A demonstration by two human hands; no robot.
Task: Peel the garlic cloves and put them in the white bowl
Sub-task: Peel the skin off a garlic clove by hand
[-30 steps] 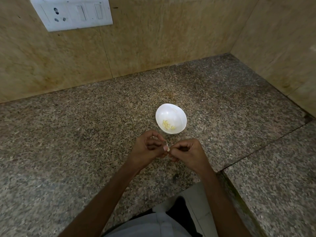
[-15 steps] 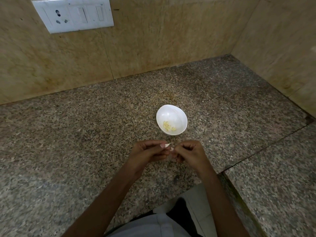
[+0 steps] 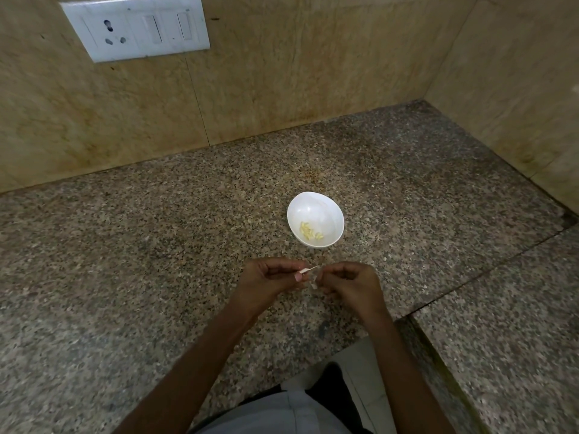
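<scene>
At left grip [image 3: 270, 281], pinched garlic skin [image 3: 308, 270]

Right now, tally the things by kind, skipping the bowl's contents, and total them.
white bowl: 1
hands: 2, left hand and right hand
garlic clove in right hand: 1
garlic skin strip in left hand: 1
switch plate: 1
Total: 6

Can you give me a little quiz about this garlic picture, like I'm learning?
1. True or false: the white bowl is empty.
2. The bowl stands: A) on the counter beyond the hands B) on the floor C) on a plate.
3. Fill in: the left hand pinches a strip of ____ from the garlic clove in the right hand.
Key: 1 false, peeled cloves lie inside; 2 A; 3 skin.
</scene>
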